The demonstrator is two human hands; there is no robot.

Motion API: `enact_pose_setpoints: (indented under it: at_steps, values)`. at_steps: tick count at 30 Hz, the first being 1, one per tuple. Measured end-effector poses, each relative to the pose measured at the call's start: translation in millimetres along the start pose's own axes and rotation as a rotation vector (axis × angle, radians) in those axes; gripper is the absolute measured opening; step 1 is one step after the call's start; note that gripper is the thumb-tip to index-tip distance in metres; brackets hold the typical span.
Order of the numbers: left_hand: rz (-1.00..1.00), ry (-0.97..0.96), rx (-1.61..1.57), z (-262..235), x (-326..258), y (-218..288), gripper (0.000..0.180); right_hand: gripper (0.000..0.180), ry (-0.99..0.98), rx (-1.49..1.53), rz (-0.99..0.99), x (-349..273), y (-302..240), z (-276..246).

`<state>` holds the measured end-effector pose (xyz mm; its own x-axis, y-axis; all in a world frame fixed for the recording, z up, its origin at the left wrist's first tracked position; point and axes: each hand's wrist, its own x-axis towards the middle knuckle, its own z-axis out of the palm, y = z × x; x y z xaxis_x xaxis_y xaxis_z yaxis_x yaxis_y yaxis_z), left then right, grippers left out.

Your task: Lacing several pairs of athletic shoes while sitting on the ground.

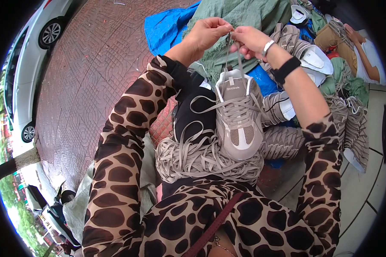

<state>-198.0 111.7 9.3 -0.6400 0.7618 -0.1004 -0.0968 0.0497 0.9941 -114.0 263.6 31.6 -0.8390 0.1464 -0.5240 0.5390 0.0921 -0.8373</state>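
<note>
A taupe and white sneaker (239, 115) rests on my lap, its toe toward me and its tongue upright. Flat taupe shoelaces (239, 64) run from it up to my hands, which meet above the shoe. The fingers of my left hand (209, 32) are pinched on a lace end. Close beside it, my right hand (252, 41) is also closed on the lace, its lower fingers curled. Below the sneaker, a large tangled heap of loose taupe laces (188, 158) lies across my lap. One lace loops out to the left of the shoe.
Stacked taupe shoe uppers (280, 143) lie to the right, with more near white pieces (315, 60). Green sheeting (244, 15) and a blue tarp (165, 28) spread ahead. Another person's arm (368, 60) shows at far right. A parked car (34, 47) stands on the left.
</note>
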Motion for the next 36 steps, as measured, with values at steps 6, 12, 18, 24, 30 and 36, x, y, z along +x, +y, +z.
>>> enact_pose_setpoints:
  at_steps: [6,12,18,24,30,36]
  values:
    - [0.011,-0.037,-0.05,2,-3,-3,0.018,0.012,0.018,0.415,-0.178,-11,17,-7]
    - [0.017,-0.083,-0.077,-3,-1,-8,0.019,0.019,-0.231,0.471,-0.221,-16,24,10]
    - [-0.174,0.027,-0.392,13,28,-17,0.03,0.023,-0.014,0.39,-0.615,61,-2,-14]
    - [-0.217,-0.123,-0.539,11,29,-22,0.03,0.015,-0.309,0.758,-0.532,49,-18,-25]
    - [-0.312,0.042,-0.556,-58,-54,-12,0.019,0.021,0.087,0.566,-0.441,-62,23,-84]
    - [-0.595,0.044,-0.474,-71,-141,-24,0.014,0.018,0.079,-0.037,-0.232,-121,71,-55]
